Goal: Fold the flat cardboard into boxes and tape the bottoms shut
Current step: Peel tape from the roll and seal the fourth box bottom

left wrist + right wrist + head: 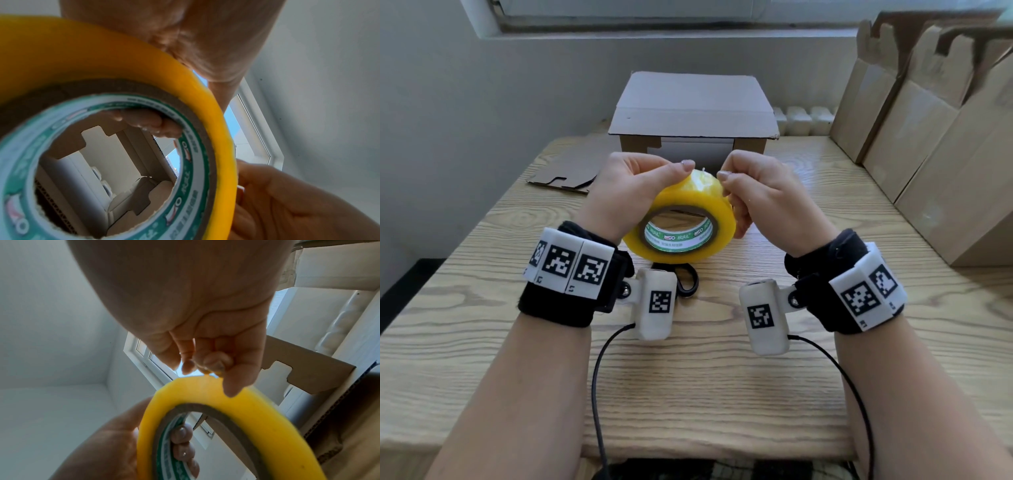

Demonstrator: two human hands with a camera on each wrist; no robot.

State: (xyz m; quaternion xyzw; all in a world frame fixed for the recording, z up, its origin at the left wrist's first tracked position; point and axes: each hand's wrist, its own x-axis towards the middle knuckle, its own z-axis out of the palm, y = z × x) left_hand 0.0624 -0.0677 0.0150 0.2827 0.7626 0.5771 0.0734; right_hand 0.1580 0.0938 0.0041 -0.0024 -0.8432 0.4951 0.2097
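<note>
Nearest, scissors (687,281) lie on the wooden table (722,377), partly hidden under my wrists, untouched. Just above them, my left hand (626,195) grips the yellow tape roll (681,222), fingers hooked through its core, thumb on top. My right hand (763,198) pinches at the roll's top edge, seemingly picking for the tape's free end; no strip pulled out yet. Beyond, one folded box (693,116) stands with its flaps closed upward, no tape visible on the seam. Left of it lies flat cardboard (571,171), unfolded. More flat stock (928,137) leans far right. So: one fold done, taping barely started.
</note>
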